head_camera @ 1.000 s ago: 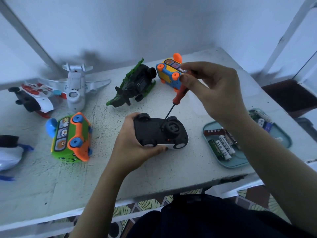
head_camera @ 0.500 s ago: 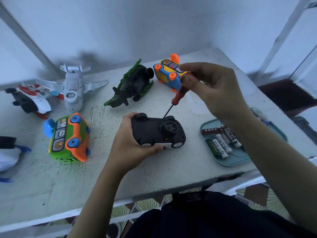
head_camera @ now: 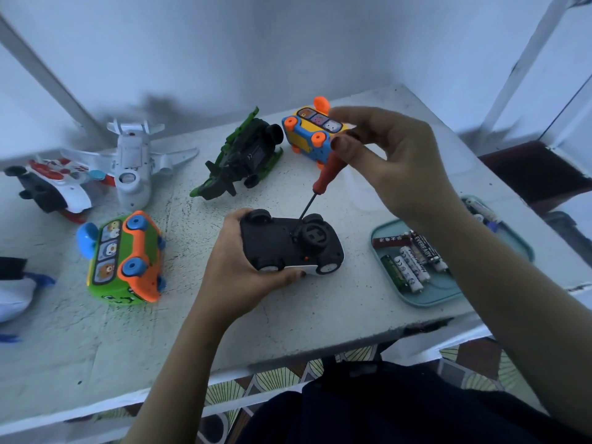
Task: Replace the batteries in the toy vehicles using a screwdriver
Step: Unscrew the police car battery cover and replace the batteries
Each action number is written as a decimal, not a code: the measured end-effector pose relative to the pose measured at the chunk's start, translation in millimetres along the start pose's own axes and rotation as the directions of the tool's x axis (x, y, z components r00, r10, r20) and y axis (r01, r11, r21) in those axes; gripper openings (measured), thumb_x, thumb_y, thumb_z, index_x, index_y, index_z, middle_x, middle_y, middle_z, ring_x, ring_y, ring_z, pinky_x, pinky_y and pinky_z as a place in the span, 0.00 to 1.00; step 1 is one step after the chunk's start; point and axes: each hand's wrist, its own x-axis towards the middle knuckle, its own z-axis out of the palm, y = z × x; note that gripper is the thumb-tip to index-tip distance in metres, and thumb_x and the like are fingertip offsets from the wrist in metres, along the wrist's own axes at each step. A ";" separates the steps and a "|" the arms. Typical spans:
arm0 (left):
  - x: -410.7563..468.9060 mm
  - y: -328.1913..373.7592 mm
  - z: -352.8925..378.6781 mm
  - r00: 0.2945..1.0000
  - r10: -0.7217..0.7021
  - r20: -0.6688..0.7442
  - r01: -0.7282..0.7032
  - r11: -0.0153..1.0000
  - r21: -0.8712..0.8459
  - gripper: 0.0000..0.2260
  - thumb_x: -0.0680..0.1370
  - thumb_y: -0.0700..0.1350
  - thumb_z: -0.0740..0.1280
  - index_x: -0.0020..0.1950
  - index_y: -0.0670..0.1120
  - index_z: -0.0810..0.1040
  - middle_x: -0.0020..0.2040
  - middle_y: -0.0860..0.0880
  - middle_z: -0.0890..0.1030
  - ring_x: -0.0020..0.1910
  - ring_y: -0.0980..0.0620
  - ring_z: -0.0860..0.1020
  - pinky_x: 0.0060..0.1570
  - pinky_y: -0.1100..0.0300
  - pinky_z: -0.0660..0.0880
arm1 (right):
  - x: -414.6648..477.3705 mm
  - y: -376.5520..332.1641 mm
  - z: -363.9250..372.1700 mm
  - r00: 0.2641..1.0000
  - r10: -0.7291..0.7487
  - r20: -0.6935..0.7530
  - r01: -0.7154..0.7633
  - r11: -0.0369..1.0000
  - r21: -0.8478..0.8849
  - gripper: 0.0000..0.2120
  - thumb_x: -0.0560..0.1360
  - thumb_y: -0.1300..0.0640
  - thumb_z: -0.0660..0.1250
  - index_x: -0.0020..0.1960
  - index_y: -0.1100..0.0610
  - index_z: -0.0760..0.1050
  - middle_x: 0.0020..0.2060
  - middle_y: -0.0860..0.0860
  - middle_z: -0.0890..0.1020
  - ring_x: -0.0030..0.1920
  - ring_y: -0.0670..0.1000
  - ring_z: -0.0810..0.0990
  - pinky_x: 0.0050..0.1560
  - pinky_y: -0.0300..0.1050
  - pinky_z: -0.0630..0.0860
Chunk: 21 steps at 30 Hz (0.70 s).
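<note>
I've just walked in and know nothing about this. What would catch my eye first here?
Dead centre, the left hand holds a black toy car belly-up while the right hand pinches an orange-handled screwdriver, its tip set on the car's underside. To the right lies a teal tray of batteries; bright toys sit behind and to the left.

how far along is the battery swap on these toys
Nothing looks finished. The left hand grips the upturned black car while the right hand pinches the screwdriver, tip on its underside. Its cover looks closed; batteries lie in the tray; the green bus and others wait.
</note>
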 end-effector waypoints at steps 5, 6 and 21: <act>-0.3 0.7 -0.3 1.000 -0.002 0.000 0.002 1.000 0.009 0.40 0.57 0.50 0.84 0.63 0.52 0.66 0.55 0.57 0.75 0.52 0.62 0.76 0.50 0.64 0.76 | 4.9 1.8 -4.9 0.995 0.077 0.058 -0.078 0.997 0.003 0.11 0.79 0.67 0.61 0.55 0.57 0.77 0.41 0.49 0.85 0.43 0.35 0.81 0.49 0.29 0.73; -0.4 1.0 -0.4 1.000 -0.002 -0.001 0.002 1.000 0.010 0.41 0.56 0.52 0.83 0.63 0.53 0.66 0.55 0.57 0.75 0.52 0.61 0.77 0.50 0.64 0.76 | 5.2 1.8 -6.3 0.993 0.102 0.062 -0.103 0.994 0.019 0.13 0.79 0.69 0.59 0.57 0.56 0.77 0.40 0.44 0.84 0.42 0.32 0.78 0.45 0.26 0.72; -2.0 6.5 0.1 1.000 -0.013 -0.003 0.013 0.999 -0.040 0.39 0.56 0.49 0.81 0.62 0.50 0.66 0.54 0.57 0.75 0.51 0.65 0.77 0.45 0.72 0.74 | 8.6 5.1 -4.6 0.988 0.084 0.127 -0.094 0.993 0.076 0.11 0.78 0.68 0.60 0.58 0.62 0.75 0.46 0.61 0.83 0.44 0.54 0.84 0.69 0.54 0.68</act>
